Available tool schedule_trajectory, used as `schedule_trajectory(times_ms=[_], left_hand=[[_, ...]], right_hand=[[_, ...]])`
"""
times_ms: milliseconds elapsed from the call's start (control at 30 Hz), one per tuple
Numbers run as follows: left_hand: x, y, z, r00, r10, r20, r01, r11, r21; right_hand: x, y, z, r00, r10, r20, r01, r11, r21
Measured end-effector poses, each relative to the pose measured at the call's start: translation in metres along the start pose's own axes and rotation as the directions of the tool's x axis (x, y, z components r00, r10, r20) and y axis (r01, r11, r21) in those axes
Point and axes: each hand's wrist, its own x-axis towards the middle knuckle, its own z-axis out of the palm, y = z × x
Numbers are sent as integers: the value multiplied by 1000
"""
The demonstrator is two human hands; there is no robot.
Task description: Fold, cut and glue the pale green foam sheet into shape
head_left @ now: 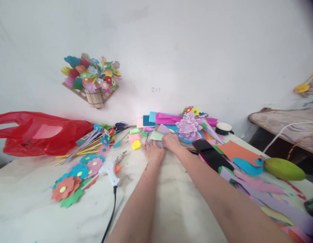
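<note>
Both arms stretch out across the pale table (171, 202). My left hand (153, 151) lies with fingers closed round the near edge of a small stack of foam pieces (157, 136), pale green and lilac. My right hand (172, 141) rests on the same stack from the right, fingers curled over it. Just beyond stands a large lilac foam flower (188, 126) on folded sheets of blue and pink foam (161, 118). A black phone (210, 154) lies right of my right forearm.
A white glue gun (110, 169) with a black cord lies left of my left arm, beside flat foam flowers (77, 177). A red plastic bag (37, 133), sticks and scissors (121, 126) sit at the left. Foam scraps (257, 184) and a green mango (284, 168) lie right.
</note>
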Motion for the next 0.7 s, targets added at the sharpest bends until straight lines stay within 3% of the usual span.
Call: schedule_trajectory(times_ms=[700], left_hand=[[2,-3,2,1000,-16,1,16,1000,-25]], right_hand=[[7,7,-7,995,51,81,-55,998,40]])
